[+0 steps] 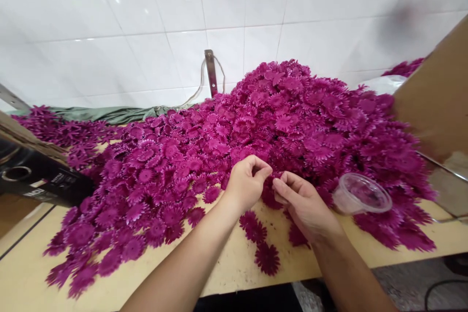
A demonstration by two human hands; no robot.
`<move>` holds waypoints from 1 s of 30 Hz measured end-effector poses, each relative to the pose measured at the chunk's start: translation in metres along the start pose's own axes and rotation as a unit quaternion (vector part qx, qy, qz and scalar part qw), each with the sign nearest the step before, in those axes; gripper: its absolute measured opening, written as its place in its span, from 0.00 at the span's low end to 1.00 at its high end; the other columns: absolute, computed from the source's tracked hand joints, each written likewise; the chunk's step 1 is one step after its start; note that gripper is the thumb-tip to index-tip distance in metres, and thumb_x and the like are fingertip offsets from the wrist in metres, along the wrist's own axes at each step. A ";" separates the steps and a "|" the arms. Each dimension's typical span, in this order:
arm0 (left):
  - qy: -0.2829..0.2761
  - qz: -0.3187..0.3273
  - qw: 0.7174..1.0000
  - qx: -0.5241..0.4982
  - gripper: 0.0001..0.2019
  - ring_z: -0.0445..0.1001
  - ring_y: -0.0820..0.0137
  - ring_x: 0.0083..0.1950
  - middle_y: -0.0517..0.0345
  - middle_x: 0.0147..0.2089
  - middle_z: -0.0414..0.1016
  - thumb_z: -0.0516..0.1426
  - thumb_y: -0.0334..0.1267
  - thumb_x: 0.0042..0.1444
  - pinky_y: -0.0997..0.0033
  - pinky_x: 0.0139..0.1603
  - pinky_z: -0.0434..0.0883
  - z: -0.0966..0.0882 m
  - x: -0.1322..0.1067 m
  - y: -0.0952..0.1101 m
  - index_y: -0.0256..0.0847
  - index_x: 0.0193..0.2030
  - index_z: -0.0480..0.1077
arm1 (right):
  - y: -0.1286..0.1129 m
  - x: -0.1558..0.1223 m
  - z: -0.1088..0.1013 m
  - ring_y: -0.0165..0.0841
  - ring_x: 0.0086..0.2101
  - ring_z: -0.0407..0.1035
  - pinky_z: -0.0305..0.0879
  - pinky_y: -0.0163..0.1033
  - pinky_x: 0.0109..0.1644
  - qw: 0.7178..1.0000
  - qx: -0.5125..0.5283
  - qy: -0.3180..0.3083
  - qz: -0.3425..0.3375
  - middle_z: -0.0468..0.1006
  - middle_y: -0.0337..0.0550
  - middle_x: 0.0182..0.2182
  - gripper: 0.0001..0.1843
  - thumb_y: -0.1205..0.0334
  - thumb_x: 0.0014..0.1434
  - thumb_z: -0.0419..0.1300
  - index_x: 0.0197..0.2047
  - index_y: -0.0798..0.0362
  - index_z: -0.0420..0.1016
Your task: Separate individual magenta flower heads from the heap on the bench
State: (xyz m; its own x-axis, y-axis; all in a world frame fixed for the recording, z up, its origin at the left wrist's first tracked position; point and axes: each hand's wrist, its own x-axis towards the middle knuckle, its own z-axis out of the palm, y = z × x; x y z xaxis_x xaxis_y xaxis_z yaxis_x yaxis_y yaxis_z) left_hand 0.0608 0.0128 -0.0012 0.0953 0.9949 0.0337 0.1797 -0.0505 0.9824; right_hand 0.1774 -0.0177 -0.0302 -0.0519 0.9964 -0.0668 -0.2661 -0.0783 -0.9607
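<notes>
My left hand (247,180) is closed in a pinch, thumb against forefinger, at the front of a large heap of magenta fabric flowers (234,129). Close to its right, my right hand (302,200) also pinches, its fingertips nearly meeting the left ones. Whatever the fingertips hold is too small or hidden to make out against the magenta behind. Below and between my wrists, a few loose flower pieces (267,259) lie flat on the pale tabletop (234,278). A clear round plastic tub (361,194) stands right of my right hand, among the flowers.
At the left lies a black printed box (44,180). A brown cardboard box (435,102) rises on the right. Behind the heap are a green cloth (109,114), a metal bracket (211,73) with a cord, and a white tiled wall (226,5). Darker magenta pieces (69,129) lie back left.
</notes>
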 end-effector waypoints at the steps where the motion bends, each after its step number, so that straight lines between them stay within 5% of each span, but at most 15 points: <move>1: 0.014 0.016 1.000 0.009 0.08 0.61 0.77 0.23 0.67 0.19 0.63 0.55 0.25 0.46 0.77 0.27 0.61 0.001 0.001 0.001 0.38 0.20 0.63 | -0.001 0.000 0.001 0.22 0.19 0.45 0.44 0.30 0.22 1.000 -0.003 0.009 -0.007 0.54 0.29 0.16 0.23 0.48 0.40 0.66 0.20 0.53 0.59; 4: -0.002 0.046 0.999 0.009 0.07 0.62 0.77 0.25 0.65 0.21 0.65 0.54 0.25 0.47 0.76 0.29 0.62 0.001 0.002 0.003 0.38 0.22 0.64 | -0.003 0.000 0.002 0.22 0.20 0.49 0.48 0.29 0.23 0.999 -0.002 0.035 -0.023 0.57 0.30 0.18 0.21 0.49 0.40 0.67 0.22 0.54 0.62; 9: -0.112 -0.019 0.992 -0.053 0.07 0.65 0.78 0.27 0.65 0.24 0.68 0.55 0.22 0.44 0.76 0.32 0.64 -0.004 -0.003 0.003 0.36 0.28 0.67 | -0.006 -0.002 -0.001 0.24 0.24 0.56 0.56 0.30 0.28 0.997 -0.038 0.047 -0.056 0.65 0.34 0.23 0.19 0.48 0.41 0.65 0.26 0.55 0.68; 22: -0.044 -0.018 0.998 -0.042 0.07 0.61 0.80 0.22 0.68 0.19 0.65 0.54 0.21 0.43 0.79 0.27 0.62 -0.002 -0.004 -0.002 0.36 0.22 0.67 | -0.001 -0.003 0.002 0.22 0.18 0.48 0.46 0.29 0.20 0.994 -0.037 0.086 -0.059 0.57 0.29 0.15 0.19 0.48 0.41 0.64 0.23 0.54 0.64; 30: -0.071 0.006 0.997 -0.005 0.09 0.68 0.75 0.27 0.63 0.24 0.70 0.55 0.23 0.43 0.75 0.32 0.68 -0.006 -0.004 -0.001 0.37 0.32 0.70 | -0.006 -0.003 0.005 0.28 0.27 0.63 0.60 0.33 0.30 0.992 -0.108 0.032 -0.049 0.70 0.37 0.25 0.18 0.50 0.42 0.64 0.31 0.54 0.67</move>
State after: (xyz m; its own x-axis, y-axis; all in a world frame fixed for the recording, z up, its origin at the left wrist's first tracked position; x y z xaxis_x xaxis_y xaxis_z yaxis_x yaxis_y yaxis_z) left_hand 0.0546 0.0096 -0.0017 0.2360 0.9716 0.0187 0.1688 -0.0600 0.9838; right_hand 0.1739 -0.0204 -0.0231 0.0278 0.9994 0.0203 -0.0536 0.0218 -0.9983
